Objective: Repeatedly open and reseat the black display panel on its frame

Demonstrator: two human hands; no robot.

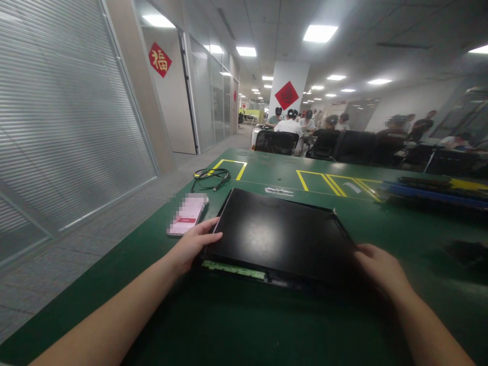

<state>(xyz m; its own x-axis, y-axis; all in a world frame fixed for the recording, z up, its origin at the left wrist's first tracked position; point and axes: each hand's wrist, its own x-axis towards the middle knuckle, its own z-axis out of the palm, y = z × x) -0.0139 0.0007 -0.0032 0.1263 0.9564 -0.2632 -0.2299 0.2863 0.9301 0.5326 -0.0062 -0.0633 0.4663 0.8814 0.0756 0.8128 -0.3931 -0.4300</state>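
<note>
A flat black panel (280, 234) lies on the green table (213, 325) with a green circuit strip (233, 270) showing along its near edge. My left hand (192, 243) grips the panel's near left corner, fingers curled over the edge. My right hand (379, 268) holds the panel's near right corner, thumb on top. Both arms reach in from the bottom of the view.
A phone (187, 215) with a lit screen lies left of the panel, a coiled black cable (211, 178) beyond it. Yellow tape outlines (324, 182) mark the table's far side. Flat trays (434, 190) sit at the far right. Several people sit at desks behind black chairs (276, 142).
</note>
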